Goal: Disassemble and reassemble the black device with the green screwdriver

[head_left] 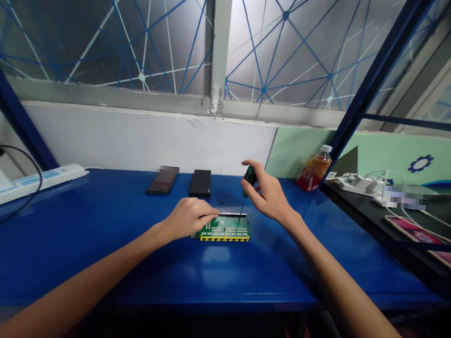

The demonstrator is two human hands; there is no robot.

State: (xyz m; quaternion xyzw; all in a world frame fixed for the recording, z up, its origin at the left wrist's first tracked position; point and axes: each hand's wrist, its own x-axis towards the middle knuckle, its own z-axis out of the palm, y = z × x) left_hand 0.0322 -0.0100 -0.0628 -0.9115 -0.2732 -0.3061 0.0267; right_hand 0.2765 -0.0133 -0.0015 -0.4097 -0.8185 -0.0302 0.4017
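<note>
A green circuit board (226, 226) with a row of yellow connectors along its near edge lies on the blue table. My left hand (189, 217) grips its left end, thumb and fingers closed at the edge. Above the board's right part, my right hand (265, 191) holds a screwdriver (250, 175) by its dark green handle. The screwdriver stands nearly upright, its thin shaft reaching down to the board. Whether the tip sits on a screw is too small to tell.
Behind the board lie a black box (200, 183) and a dark flat object (162, 180). A white power strip (28, 184) runs along the left. A drink bottle (315, 168) stands at the back right, beside a black shelf with a phone (430, 239) and cables.
</note>
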